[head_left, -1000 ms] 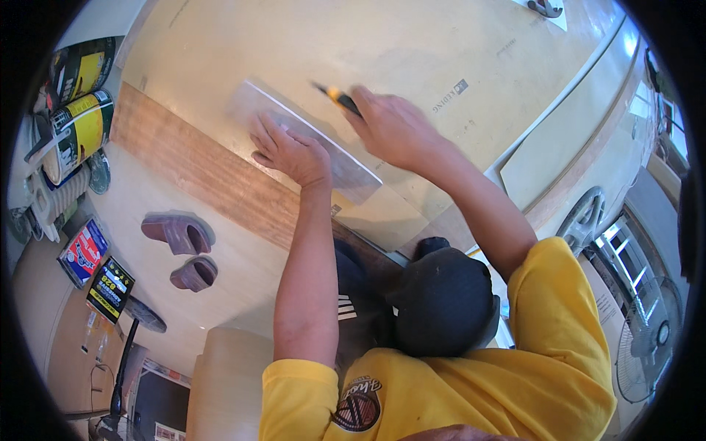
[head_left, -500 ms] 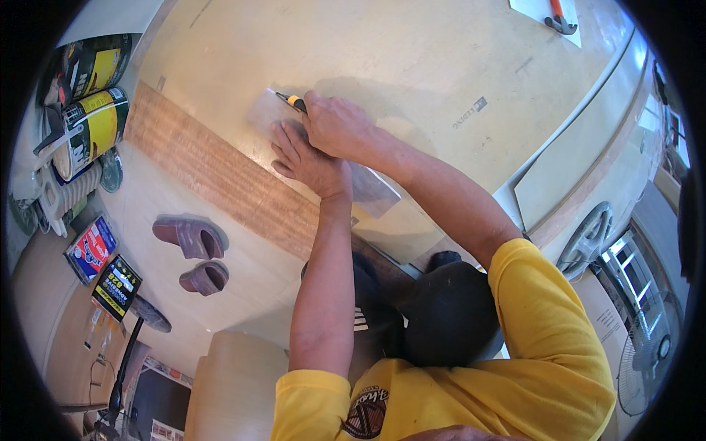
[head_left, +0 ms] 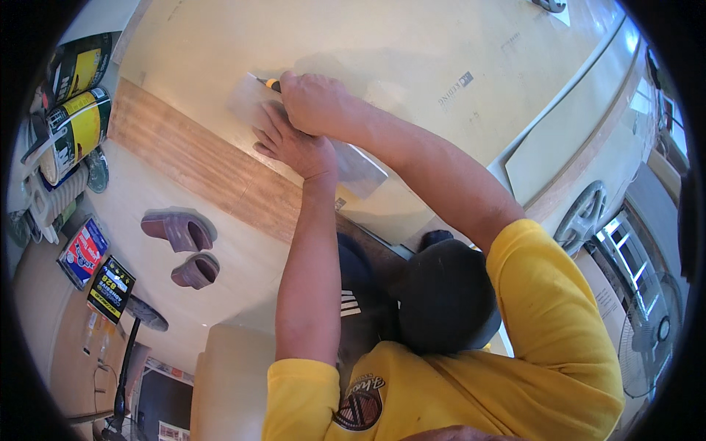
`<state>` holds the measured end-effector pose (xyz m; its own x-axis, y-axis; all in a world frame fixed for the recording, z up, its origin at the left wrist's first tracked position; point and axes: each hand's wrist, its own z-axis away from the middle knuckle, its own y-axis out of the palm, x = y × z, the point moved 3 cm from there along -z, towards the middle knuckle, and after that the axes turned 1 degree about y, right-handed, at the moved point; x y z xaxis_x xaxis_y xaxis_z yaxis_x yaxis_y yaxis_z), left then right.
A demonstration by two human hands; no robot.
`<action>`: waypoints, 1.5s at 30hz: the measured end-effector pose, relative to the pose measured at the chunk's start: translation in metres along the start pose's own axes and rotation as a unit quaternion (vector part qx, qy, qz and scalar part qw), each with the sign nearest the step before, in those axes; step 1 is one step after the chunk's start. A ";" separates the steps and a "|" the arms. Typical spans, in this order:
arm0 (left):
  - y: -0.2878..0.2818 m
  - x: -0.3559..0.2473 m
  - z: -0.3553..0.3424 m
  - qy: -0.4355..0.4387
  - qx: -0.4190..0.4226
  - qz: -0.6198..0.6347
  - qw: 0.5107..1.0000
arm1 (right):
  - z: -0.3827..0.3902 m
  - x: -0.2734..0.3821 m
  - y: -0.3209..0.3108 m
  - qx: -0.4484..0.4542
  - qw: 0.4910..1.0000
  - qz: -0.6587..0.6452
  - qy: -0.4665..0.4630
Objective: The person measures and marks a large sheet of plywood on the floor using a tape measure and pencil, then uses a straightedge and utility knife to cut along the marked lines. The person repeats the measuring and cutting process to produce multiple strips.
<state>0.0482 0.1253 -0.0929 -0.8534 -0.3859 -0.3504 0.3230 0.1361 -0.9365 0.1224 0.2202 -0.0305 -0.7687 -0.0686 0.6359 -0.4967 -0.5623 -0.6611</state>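
My left hand (head_left: 290, 147) lies with spread fingers on a translucent, white-edged straight strip (head_left: 362, 177), which rests diagonally on a large pale sheet (head_left: 412, 44). Just above it, my right hand (head_left: 316, 101) is closed on a yellow-and-black cutter (head_left: 269, 84), its point at the strip's upper-left end. Part of the strip is hidden beneath my hands. A reddish wood board (head_left: 169, 132) runs along the sheet's lower-left side.
Cans (head_left: 77, 136) and containers stand at the left, near boxed adhesive (head_left: 110, 289). Brown slippers (head_left: 176, 229) lie on the floor. A narrow pale panel (head_left: 551, 140), a partly visible metal tool (head_left: 548, 7) and a fan (head_left: 647, 331) are on the right.
My right hand with the cutter has moved left from above the strip's middle to its upper-left end, now overlapping my left hand. My left hand keeps its place on the strip.
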 end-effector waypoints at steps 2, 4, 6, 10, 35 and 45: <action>-0.003 -0.002 -0.002 0.007 -0.006 0.017 1.000 | 0.007 -0.005 -0.001 0.017 1.000 0.008 -0.002; -0.007 -0.004 -0.002 0.026 -0.025 0.043 0.998 | 0.021 -0.011 -0.001 0.029 0.999 0.005 -0.011; -0.007 -0.003 -0.003 0.013 -0.008 0.008 1.000 | 0.041 -0.017 -0.001 0.036 0.999 -0.002 -0.004; -0.006 -0.004 -0.004 0.001 -0.017 -0.035 0.999 | 0.085 -0.034 0.005 0.041 0.999 -0.014 0.028; -0.011 -0.013 -0.004 -0.003 -0.051 -0.004 0.999 | 0.215 -0.092 0.025 0.096 0.987 -0.022 0.130; -0.009 -0.011 -0.002 0.004 -0.056 -0.014 0.998 | 0.206 -0.077 -0.003 0.071 0.986 -0.013 0.152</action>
<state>0.0538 0.1307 -0.0802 -0.8646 -0.3836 -0.3246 0.2525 0.2269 -0.9406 0.2662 0.0578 0.0048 -0.8524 0.1855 0.4889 -0.4730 -0.6725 -0.5693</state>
